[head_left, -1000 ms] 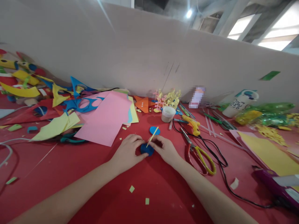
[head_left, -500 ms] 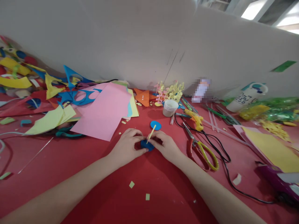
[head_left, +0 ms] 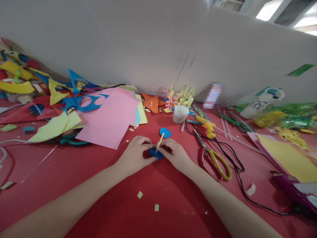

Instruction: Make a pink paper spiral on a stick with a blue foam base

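While the left hand (head_left: 135, 156) pinches a blue paper piece (head_left: 156, 154) mid-surface (head_left: 158, 188), the right hand (head_left: 175, 155) has its grip closed on a thin yellow stick (head_left: 159, 142), apparently touching that piece.

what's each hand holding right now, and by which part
The left hand pinches the dark blue disc at its left edge; the right hand grips the thin yellow strip by its lower end.

Dark scribbles on white bottle (head_left: 257, 105), unreadable, nearby label (head_left: 213, 96) pixelated (no legible text)
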A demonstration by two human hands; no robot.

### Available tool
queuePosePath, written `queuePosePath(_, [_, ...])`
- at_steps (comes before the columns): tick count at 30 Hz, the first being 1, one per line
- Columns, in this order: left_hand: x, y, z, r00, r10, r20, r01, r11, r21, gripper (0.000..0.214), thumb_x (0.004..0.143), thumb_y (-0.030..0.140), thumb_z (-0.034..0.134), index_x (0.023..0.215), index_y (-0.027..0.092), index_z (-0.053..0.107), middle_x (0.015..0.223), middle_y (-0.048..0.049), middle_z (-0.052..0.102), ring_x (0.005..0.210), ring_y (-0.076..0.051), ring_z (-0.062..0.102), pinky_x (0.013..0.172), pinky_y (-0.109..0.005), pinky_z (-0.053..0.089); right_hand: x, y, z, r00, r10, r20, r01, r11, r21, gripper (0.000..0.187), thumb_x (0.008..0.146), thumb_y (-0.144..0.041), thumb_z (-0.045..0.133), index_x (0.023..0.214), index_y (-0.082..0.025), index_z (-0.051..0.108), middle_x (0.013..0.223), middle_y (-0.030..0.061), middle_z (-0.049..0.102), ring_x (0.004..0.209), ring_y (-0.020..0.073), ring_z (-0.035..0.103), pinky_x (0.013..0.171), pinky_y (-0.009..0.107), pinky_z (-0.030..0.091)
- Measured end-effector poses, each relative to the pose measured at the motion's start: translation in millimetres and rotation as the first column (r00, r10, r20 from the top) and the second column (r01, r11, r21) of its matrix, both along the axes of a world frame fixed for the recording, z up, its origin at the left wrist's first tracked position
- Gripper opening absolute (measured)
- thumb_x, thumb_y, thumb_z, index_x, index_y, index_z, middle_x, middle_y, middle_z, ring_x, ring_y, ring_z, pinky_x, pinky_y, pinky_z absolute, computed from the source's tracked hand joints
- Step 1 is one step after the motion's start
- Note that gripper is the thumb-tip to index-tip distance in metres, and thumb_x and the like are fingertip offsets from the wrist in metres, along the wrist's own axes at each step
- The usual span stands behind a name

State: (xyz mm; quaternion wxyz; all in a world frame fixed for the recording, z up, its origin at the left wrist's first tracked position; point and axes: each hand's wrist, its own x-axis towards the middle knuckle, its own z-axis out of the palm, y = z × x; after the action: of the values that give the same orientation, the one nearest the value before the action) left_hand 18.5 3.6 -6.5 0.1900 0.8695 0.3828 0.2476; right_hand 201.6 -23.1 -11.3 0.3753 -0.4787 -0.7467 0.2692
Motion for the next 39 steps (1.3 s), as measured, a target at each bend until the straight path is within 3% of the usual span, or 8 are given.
queuePosePath(39, [0.3, -0.6, 0.1, 1.000, -0.003, -0.012, 0.004, 1.000, 0.013, 0.027, 0.067, 0.034, 0.069, 0.091, 0.020, 0.067, 0.093, -0.0055, 0.059, 0.090, -0.023, 0.051, 0.081, -0.039, 0.043, -0.2, -0.3, -0.4, 0.999, -0.024, 0.034, 0.023, 0.999, 0.035, 0.006, 0.080, -0.019, 0.056, 0.083, -0.019, 0.061, 0.087, 0.0045, 0.065, 0.086, 0.0166, 0.058, 0.078, 0.029, 0.046])
